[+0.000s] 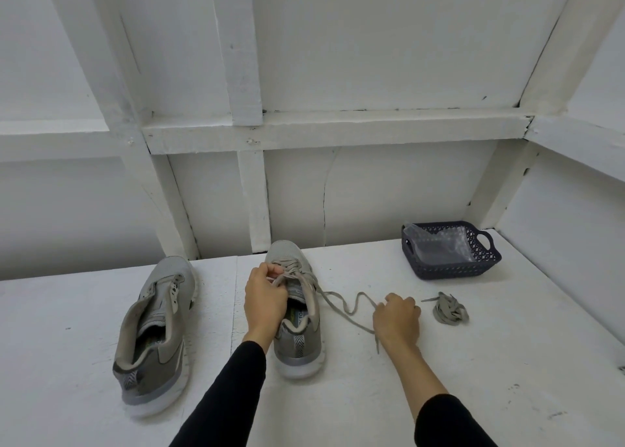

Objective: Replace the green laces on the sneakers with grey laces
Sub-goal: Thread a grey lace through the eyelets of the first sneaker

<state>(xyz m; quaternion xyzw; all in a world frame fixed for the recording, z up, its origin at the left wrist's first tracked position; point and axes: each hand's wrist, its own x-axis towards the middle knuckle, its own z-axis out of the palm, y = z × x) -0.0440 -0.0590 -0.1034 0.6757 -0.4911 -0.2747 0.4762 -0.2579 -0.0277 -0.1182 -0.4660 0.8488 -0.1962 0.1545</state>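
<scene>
The person is lacing the right sneaker, which is standing near the middle of the white table with its toe toward the far edge. The left hand is pinching the grey lace at the upper eyelets, and the right hand is gripping the free end of the same lace, out to the right of the shoe. To do this step well, I think the right hand should be pulling the slack out evenly while the left one is keeping the crossing flat, without twist. The left sneaker is lying without a lace near the left edge. A coiled spare lace is waiting just right of the right hand. The dark basket near the far right corner is holding a clear plastic bag; what it contains I cannot tell.
</scene>
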